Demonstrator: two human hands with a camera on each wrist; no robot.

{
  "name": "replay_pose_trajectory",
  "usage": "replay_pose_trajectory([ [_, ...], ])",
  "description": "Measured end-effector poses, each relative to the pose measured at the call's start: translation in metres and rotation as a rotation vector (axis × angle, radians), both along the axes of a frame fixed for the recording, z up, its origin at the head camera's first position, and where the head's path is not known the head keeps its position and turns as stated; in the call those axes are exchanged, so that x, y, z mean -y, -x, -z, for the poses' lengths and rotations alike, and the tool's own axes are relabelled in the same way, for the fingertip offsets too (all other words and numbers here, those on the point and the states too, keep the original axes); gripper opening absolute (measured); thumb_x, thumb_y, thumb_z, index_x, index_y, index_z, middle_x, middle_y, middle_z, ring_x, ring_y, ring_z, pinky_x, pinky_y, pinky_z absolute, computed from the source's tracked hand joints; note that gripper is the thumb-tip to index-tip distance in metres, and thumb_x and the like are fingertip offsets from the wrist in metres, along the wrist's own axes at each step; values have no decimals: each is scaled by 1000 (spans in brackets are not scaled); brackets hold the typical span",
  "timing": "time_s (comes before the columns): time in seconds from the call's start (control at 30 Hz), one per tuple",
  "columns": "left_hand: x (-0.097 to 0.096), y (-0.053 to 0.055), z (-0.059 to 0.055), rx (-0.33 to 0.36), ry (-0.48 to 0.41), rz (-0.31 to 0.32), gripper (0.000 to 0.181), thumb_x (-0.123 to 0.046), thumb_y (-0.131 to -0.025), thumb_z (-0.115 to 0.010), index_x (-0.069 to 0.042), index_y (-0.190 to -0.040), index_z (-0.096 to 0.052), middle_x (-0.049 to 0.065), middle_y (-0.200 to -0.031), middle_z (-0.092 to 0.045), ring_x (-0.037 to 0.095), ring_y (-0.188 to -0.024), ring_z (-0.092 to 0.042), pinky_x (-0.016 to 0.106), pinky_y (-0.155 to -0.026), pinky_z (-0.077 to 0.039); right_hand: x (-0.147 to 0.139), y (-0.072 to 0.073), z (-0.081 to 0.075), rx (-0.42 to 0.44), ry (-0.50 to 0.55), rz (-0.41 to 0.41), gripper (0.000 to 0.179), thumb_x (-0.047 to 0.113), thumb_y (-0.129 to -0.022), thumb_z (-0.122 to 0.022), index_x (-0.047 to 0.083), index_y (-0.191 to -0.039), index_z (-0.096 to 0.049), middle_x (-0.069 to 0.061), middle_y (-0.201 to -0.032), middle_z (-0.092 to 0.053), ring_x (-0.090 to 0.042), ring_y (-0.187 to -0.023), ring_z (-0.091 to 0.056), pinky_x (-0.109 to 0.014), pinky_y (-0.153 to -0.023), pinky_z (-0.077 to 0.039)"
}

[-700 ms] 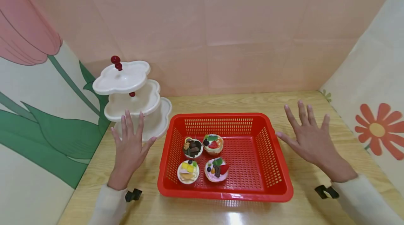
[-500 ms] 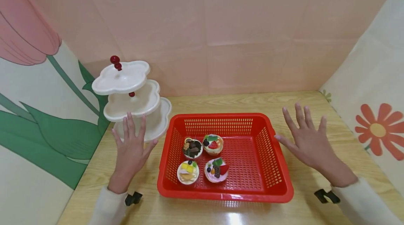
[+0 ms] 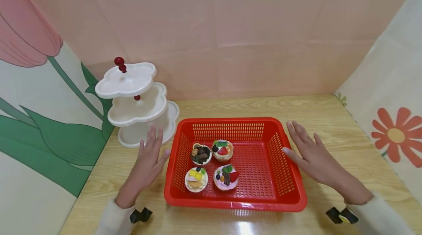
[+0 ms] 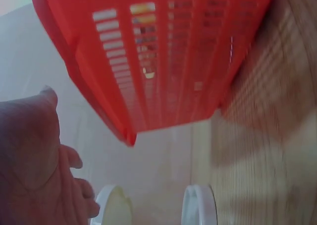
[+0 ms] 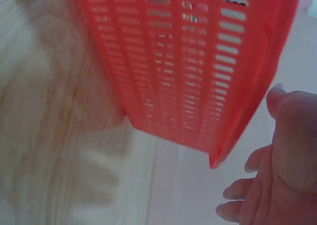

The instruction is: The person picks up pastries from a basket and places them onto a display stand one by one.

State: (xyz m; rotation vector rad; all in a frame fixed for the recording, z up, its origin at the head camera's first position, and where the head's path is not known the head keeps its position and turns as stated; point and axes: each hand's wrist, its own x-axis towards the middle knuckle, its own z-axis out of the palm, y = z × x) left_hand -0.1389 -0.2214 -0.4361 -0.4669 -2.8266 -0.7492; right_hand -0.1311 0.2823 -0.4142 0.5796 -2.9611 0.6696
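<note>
A red plastic basket (image 3: 257,205) with slotted walls stands on the wooden table. Inside it, toward the left, sit several small cupcakes, among them a pink-creamed cupcake (image 3: 221,183) and a dark chocolate cupcake (image 3: 202,160). My left hand (image 3: 146,163) hovers just left of the basket, fingers extended and holding nothing. On the other side, my right hand (image 3: 313,158) has its straight fingers beside the right wall, thumb close to the rim. Both wrist views show the palms facing the outer walls of the basket (image 4: 163,61), with the thumbs near the rim.
A white three-tier cake stand (image 3: 128,84) with red knobs rises at the back left, behind my left hand. The wooden table (image 3: 250,105) meets a pink backdrop (image 3: 263,37) at its rear, and flower-printed panels flank both sides.
Both hands have moved inward toward the basket's sides and turned from palm-down to more edge-on, their fingers drawing closer together. The basket and cupcakes stay where they were.
</note>
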Motion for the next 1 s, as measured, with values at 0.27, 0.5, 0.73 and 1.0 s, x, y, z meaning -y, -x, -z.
replay_pose_trajectory([
  [0.27,-14,-9,1,137,-55,162,70,-39,-109,-42,-14,-164,-7,4,-171,2,26,-156,0,63,-120,-6,10,-2,6,66,22,6,77,43,-108,-46,18,-163,1,-13,-169,-8,-39,-154,-8,-63,-117,15],
  [0.5,-18,-12,5,175,-64,193,65,-32,-111,-38,-13,-163,-4,-4,-170,9,26,-155,-1,57,-122,-13,13,-1,8,93,50,-2,73,42,-109,-43,14,-164,-3,-13,-169,-8,-44,-152,-15,-66,-117,11],
  [0.73,-20,-10,6,183,-77,174,65,-25,-111,-39,-15,-164,-3,-7,-169,11,24,-155,-1,54,-120,-19,14,2,9,62,55,-19,71,36,-110,-43,12,-163,-3,-12,-169,-7,-40,-153,-14,-64,-119,8],
  [1.0,-20,-7,4,170,-77,191,64,-23,-111,-39,-13,-163,-4,-6,-169,11,26,-155,-3,54,-120,-20,16,9,14,-9,71,-42,68,29,-110,-45,8,-163,-7,-19,-167,-14,-34,-154,-12,-56,-123,4],
])
